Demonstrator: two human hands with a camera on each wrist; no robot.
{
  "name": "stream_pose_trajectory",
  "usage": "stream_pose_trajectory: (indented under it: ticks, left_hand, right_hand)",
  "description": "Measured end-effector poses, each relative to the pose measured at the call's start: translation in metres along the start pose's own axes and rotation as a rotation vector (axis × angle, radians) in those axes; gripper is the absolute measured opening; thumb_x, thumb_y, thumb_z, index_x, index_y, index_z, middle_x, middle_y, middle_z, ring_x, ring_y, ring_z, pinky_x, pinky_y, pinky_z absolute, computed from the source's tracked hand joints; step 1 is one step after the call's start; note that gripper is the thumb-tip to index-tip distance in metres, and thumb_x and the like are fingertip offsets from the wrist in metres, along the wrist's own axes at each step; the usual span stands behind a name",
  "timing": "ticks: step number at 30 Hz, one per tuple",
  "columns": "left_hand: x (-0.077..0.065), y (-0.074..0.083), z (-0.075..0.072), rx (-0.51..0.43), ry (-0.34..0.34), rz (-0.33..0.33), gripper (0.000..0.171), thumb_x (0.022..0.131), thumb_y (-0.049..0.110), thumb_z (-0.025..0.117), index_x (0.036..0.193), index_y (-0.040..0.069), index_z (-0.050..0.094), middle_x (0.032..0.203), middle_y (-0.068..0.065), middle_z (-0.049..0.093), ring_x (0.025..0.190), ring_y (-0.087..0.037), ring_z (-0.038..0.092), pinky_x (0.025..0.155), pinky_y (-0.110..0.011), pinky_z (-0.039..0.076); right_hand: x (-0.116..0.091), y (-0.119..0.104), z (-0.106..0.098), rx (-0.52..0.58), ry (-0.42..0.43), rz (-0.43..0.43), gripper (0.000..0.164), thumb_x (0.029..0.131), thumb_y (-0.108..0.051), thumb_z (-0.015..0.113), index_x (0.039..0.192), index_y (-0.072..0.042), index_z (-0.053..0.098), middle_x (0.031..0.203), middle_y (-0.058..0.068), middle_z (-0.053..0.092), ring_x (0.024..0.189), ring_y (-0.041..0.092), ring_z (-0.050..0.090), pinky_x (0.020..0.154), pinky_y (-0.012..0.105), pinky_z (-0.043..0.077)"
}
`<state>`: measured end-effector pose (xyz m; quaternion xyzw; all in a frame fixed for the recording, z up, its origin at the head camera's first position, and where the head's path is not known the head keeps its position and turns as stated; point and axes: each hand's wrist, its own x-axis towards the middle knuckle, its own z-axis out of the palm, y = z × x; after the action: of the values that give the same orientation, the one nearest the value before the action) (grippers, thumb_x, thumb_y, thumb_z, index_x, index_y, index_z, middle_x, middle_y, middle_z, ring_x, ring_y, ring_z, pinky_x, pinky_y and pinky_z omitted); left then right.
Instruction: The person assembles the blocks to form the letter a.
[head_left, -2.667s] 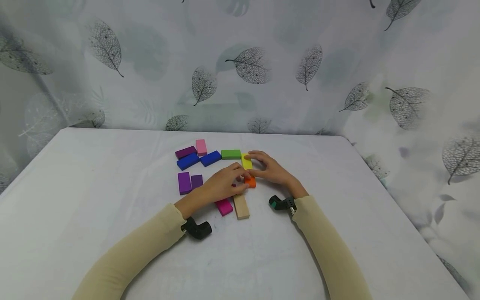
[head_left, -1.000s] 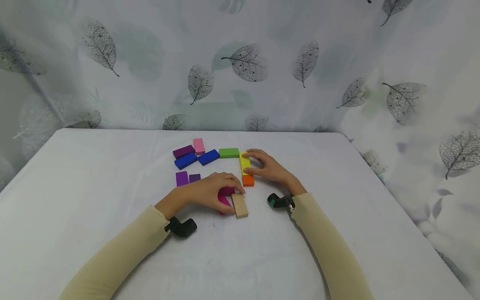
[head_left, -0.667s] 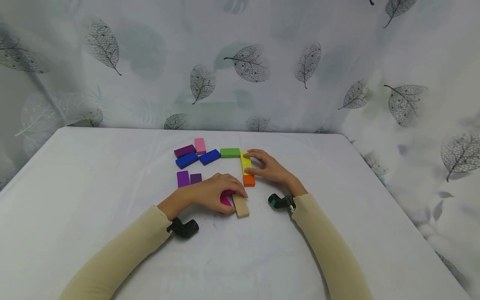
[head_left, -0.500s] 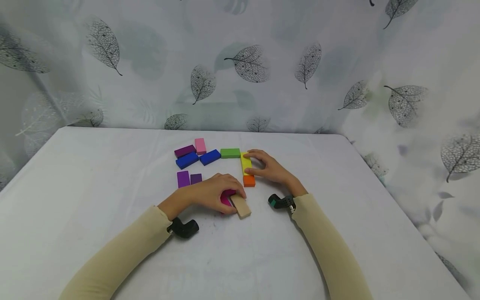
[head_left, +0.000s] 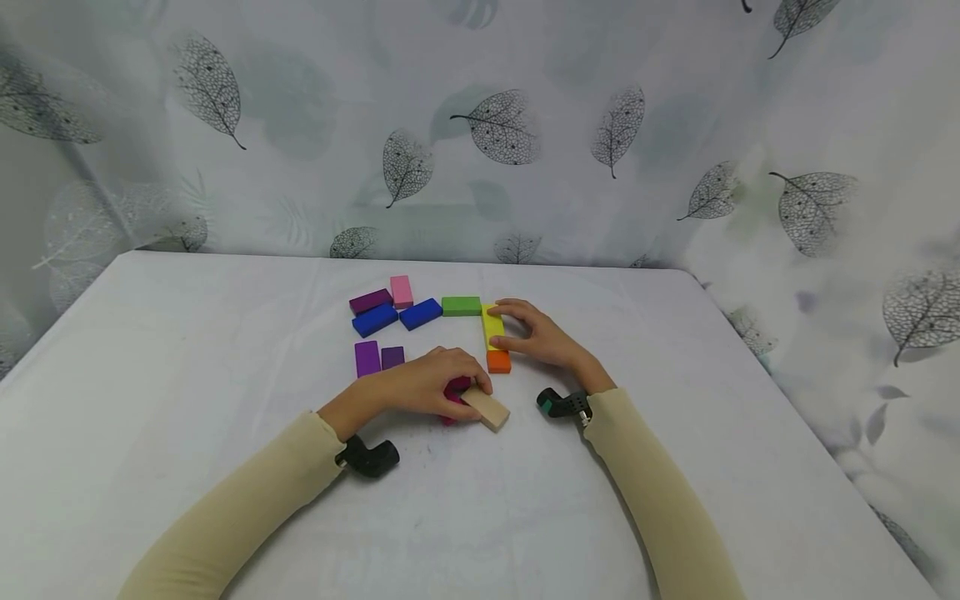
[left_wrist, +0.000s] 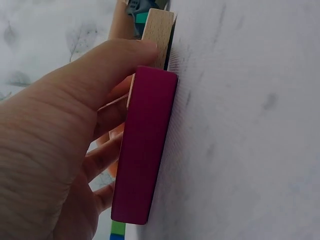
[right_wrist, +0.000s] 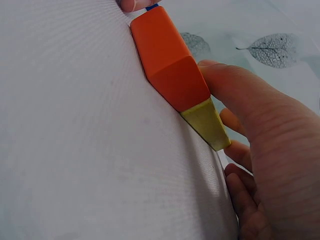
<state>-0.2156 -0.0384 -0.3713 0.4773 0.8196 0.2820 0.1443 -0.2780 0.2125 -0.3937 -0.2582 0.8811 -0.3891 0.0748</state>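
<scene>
Your left hand (head_left: 427, 382) had the tan block (head_left: 489, 408) pinched at one end, thumb and fingers parted only by its width; it sat slantwise, nearer you than the orange block (head_left: 498, 362). Your right hand (head_left: 546, 340) curved thumb and forefinger around the yellow block (head_left: 492, 327), against the orange block's far side. The step seemed to be angling the tan block; next probably called for easing it toward the orange block. Bare grain marked it; the magenta block (left_wrist: 145, 150), left of the orange block, was smooth, painted, oblong.

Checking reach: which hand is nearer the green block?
Right. Right hand touches the yellow block beside the green block; left hand is farther off, on its near side.
</scene>
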Motion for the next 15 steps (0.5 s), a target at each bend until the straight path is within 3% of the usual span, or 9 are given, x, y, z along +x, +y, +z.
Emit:
stream_pose_trajectory:
  ticks: [6,15]
  left_hand:
    - [-0.0003,0.0023,-0.0002,0.032,-0.011,0.022,0.036,0.089,0.026,0.069,0.122,0.014,0.066,0.122,-0.001,0.062,0.119,-0.019,0.049,0.103,-0.045,0.035]
    - [-0.0001,0.0046,0.0010,0.030,0.008,0.029,0.031,0.089,0.027,0.069,0.116,0.013,0.067,0.115,0.000,0.063,0.110,-0.016,0.051,0.100,-0.041,0.037]
  right_hand:
    - [0.0011,0.0005,0.0004,-0.004,0.001,0.009,0.052,0.091,-0.024,0.070,0.139,-0.015,0.053,0.153,0.008,0.035,0.145,0.027,0.025,0.117,0.053,0.017]
    - [0.0016,0.0010,0.0011,0.013,-0.002,0.013,0.055,0.090,-0.024,0.070,0.140,-0.011,0.051,0.154,0.011,0.034,0.145,0.030,0.024,0.116,0.055,0.016]
